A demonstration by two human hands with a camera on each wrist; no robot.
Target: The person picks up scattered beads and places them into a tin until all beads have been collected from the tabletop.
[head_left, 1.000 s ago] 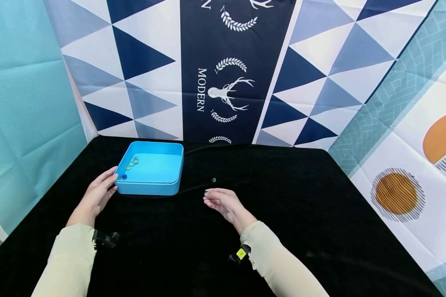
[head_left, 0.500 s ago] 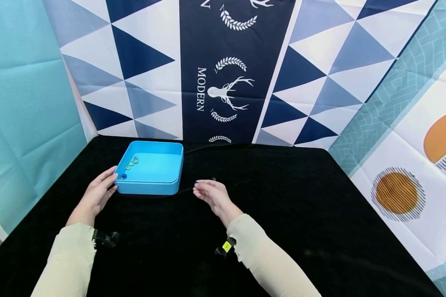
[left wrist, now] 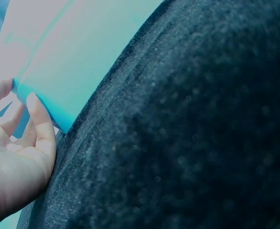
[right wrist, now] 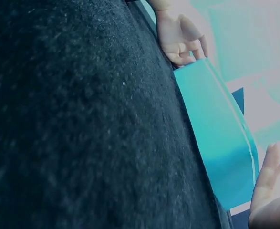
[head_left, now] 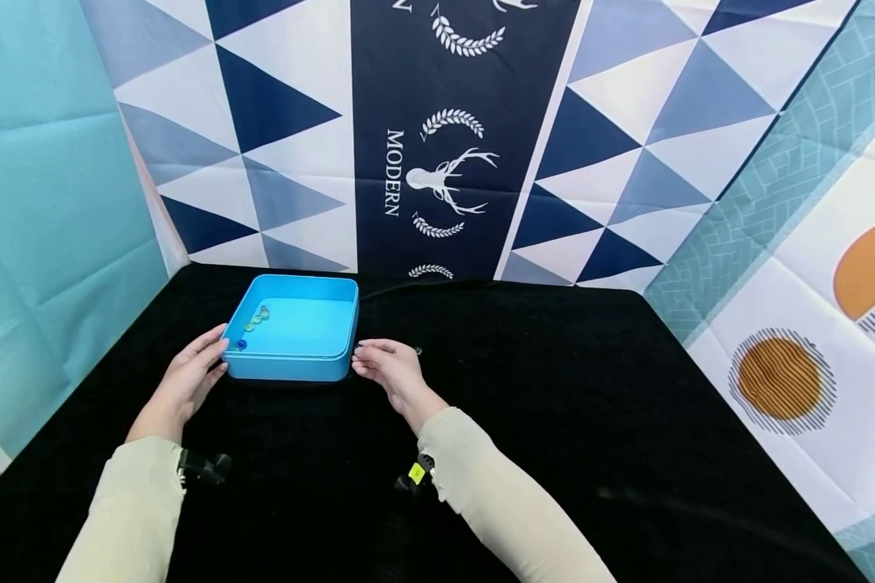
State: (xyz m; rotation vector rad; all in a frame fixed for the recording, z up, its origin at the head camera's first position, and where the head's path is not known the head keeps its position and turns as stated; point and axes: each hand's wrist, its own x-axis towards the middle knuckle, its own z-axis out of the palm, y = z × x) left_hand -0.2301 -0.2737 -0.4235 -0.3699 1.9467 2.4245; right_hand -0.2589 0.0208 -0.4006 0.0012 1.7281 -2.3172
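The blue tray [head_left: 292, 368] sits left of centre on the black worktop [head_left: 554, 421], between both hands: left hand [head_left: 185, 380] fingers relaxed against its left wall, right hand [head_left: 386, 368] fingers loosely curved at its right corner.

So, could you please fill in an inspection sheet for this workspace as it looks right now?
Surface: black cloth table, felt-like in the wrist views.
Job's things: blue tray near the left back; a few small beads along its left inner wall; one bead loose on the cloth, right of the tray.
Clutter: nothing seen.
Hands: left hand touches the tray's left front corner with relaxed fingers; right hand is at the tray's right front corner, fingers loosely curled, contact unclear.
Cables: dark cable runs along the cloth behind the tray.
Surroundings: patterned blue and white backdrops on three sides.
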